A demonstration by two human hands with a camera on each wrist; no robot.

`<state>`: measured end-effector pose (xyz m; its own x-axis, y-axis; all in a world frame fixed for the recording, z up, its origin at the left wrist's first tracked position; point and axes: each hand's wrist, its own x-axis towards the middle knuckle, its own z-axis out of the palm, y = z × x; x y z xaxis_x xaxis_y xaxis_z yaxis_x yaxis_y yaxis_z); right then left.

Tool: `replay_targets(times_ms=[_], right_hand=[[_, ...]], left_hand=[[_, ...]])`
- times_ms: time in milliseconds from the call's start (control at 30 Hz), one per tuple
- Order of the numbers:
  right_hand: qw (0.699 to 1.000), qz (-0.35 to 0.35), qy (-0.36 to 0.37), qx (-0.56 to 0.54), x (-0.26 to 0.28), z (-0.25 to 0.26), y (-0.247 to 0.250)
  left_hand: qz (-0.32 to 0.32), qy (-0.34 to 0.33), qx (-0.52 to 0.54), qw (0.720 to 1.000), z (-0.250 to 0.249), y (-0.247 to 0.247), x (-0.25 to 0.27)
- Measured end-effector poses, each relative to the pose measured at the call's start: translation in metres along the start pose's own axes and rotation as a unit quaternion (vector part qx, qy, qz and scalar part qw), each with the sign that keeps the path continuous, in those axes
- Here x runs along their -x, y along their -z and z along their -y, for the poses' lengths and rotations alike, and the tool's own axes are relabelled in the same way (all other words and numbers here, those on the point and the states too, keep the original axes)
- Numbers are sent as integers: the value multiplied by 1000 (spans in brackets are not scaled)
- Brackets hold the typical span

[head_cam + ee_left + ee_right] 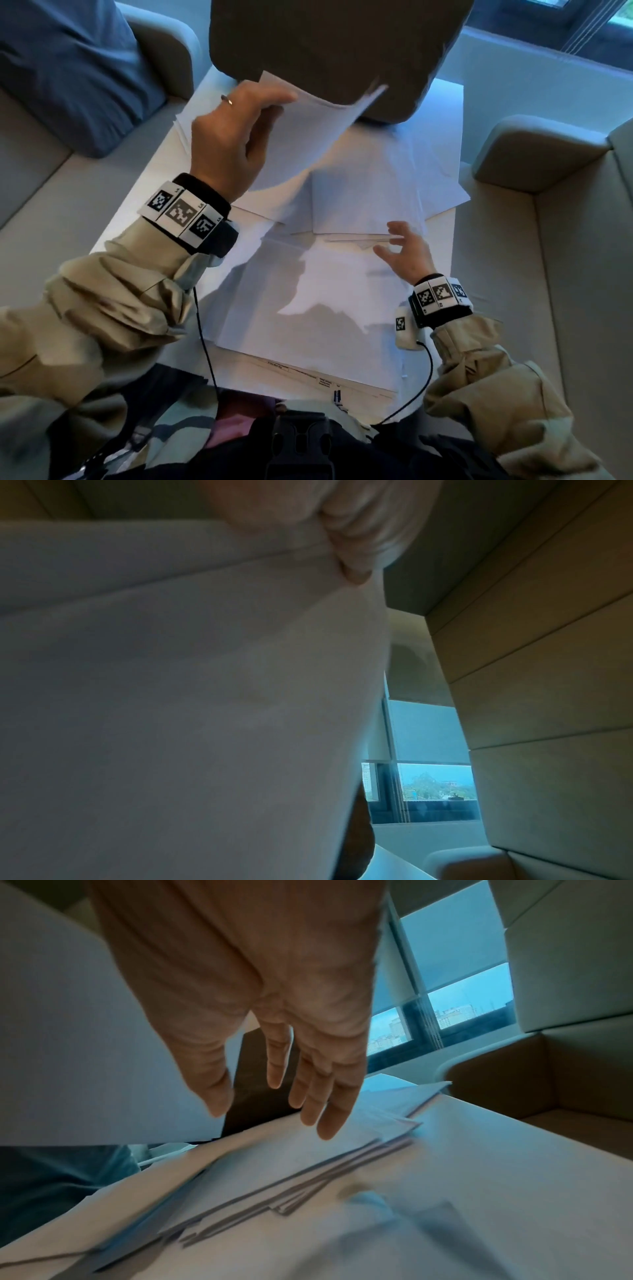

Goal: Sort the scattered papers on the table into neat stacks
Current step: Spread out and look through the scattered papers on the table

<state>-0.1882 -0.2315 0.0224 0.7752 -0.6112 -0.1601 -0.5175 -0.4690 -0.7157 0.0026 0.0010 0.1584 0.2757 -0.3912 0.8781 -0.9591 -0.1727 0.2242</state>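
White papers (342, 281) lie scattered and overlapping across the white table (442, 240). My left hand (236, 137) is raised above the far left of the table and pinches a small sheaf of white sheets (308, 126) by its near corner; the sheaf (192, 696) fills the left wrist view, with a fingertip (356, 574) pressed on it. My right hand (400, 246) hovers low over the right middle of the table with fingers spread and straight, just above the edge of a fanned pile (308, 1172). The right hand (291, 1056) holds nothing.
A dark chair back (335, 51) stands at the table's far end. Beige sofa seats (548, 240) flank both sides, with a blue cushion (68, 68) at the left. A printed form (308, 373) lies at the near edge. A window (445, 1010) is behind.
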Motion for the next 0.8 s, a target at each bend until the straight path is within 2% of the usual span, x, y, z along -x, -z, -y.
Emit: replay_targets(times_ms=[67, 167, 300, 367, 433, 500, 567, 600, 700, 800], right_hand=[[999, 10, -24, -46, -9, 5, -3], [984, -11, -60, -168, -20, 15, -3], [942, 1, -30, -334, -15, 21, 12], [925, 7, -21, -379, -2, 21, 21], [917, -4, -17, -399, 13, 21, 30], [913, -30, -18, -406, 26, 14, 31], [911, -48, -50, -407, 42, 1, 24], [919, -50, -75, -384, 50, -9, 19], [949, -4, -139, -284, 73, -47, 2], [973, 45, -194, -117, 82, -77, -10]], left_hand=[[5, -8, 36, 999, -5, 1, 2], [-8, 27, 88, 996, -13, 7, 11], [-62, 139, 114, 982, -20, 14, 21], [-88, 200, 127, 968, -21, 19, 25], [-83, 274, 111, 952, -17, 23, 31], [-29, 341, 59, 938, -10, 24, 42], [71, 409, 21, 910, -5, 21, 60], [131, 435, 17, 891, -6, 19, 71], [283, 426, 19, 859, -9, 10, 111], [387, 402, 26, 829, -5, 1, 150]])
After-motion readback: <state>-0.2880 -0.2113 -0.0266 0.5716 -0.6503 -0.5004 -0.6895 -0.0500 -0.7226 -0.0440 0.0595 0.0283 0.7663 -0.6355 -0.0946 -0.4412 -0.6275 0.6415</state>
